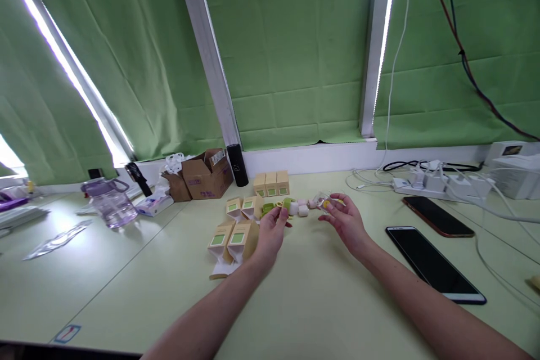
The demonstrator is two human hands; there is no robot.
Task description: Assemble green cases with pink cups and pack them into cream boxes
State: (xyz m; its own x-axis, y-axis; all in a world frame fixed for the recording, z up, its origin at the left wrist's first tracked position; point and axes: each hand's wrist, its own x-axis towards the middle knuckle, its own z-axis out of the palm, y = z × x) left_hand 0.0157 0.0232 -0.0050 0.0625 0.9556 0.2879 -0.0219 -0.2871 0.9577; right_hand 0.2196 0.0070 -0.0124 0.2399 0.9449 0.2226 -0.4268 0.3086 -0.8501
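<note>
Left hand (270, 234) beside small tan boxes (234, 239), fingers (282, 216) near green pieces (270, 208). Right hand (346, 220) pinching a clear packet (324, 201). White cubes (298, 208) between. Two phones (434, 263) at right on the tabletop (126, 281).

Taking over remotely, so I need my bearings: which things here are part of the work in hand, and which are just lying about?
In hand: left hand, right hand, clear packet, small tan boxes, white pieces.

Lying about: two phones, purple jug, power strip, brown cartons, black cylinder.
</note>
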